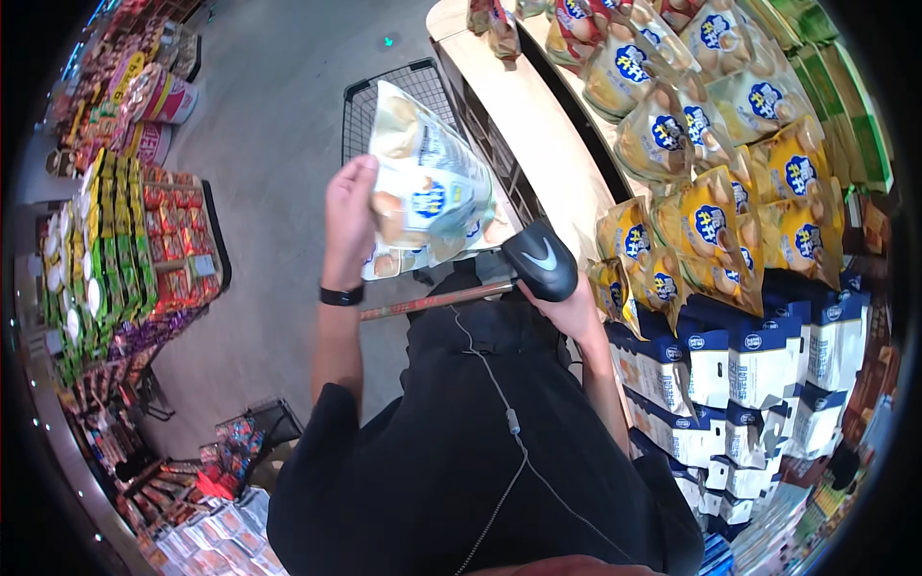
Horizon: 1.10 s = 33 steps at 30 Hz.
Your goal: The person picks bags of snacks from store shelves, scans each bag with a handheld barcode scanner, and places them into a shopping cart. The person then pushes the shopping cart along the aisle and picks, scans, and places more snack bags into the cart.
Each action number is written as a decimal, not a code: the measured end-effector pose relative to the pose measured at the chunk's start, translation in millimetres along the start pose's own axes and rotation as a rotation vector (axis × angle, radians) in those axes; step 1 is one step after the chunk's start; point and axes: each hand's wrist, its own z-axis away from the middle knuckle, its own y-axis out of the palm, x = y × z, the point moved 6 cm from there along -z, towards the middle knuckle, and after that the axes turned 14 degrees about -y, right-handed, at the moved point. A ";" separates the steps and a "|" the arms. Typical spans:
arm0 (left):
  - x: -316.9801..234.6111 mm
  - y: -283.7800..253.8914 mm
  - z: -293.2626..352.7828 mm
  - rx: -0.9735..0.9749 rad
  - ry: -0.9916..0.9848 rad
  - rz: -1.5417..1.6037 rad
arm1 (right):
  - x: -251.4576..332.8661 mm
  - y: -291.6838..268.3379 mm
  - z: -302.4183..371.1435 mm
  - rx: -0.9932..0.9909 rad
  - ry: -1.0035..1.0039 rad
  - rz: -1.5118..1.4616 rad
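Pinching blue-labelled bag (429,173): left hand (352,204) | right hand (569,311): under white-marked black casing (540,269), grip unclear

In my left hand (350,216), the bag (427,173) is glossy, creased plastic film; at my right hand (569,309), the casing (541,261) looks smooth plastic. Beyond my hands, the cart (356,120) shows metal wire mesh, the ledge (523,106) smooth wood. Below, my shirt (461,451) is matt cloth.

Hands (569,311) apart, left (350,213) farther forward
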 end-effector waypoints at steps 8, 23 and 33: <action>66.2 115.4 -57.9 -0.061 0.193 -0.128 | -33.0 -51.7 45.9 -0.217 0.237 0.022; 225.4 250.1 -156.2 -0.005 -0.059 -0.120 | -62.1 -75.9 89.0 -0.373 0.307 -0.058; 306.7 308.9 -168.2 -0.162 -0.198 -0.238 | -64.5 -98.8 105.8 -0.421 0.321 -0.050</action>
